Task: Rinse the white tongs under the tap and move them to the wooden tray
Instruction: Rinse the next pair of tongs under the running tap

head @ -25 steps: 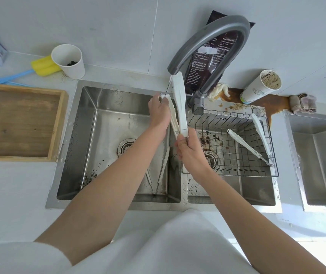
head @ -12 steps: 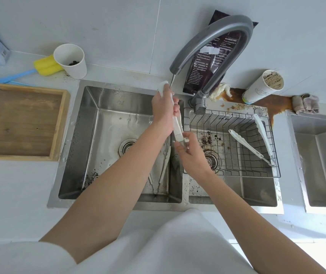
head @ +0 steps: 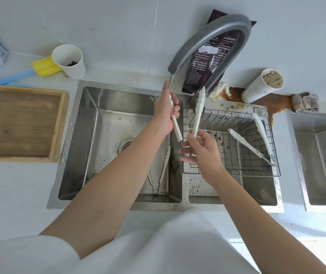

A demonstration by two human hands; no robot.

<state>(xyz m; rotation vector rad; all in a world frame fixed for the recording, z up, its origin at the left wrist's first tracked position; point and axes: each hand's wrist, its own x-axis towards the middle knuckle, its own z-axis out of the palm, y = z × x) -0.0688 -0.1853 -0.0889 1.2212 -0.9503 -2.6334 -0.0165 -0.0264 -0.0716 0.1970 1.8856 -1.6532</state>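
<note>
Left hand [head: 165, 110]: fingers wrapped round 1 arm of the tongs [head: 196, 113], under the tap [head: 207, 42].
Right hand [head: 199, 149]: fingers pinching the hinge end.
Tray [head: 59, 123]: on the counter, left.

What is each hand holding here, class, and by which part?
Both hold the white tongs: the left hand grips one arm, the right hand pinches the hinge end.

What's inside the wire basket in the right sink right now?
One pair of white tongs lies in the wire basket, spread open, with dark specks around it. The right hand covers the basket's near left corner, so that part is hidden.
</note>
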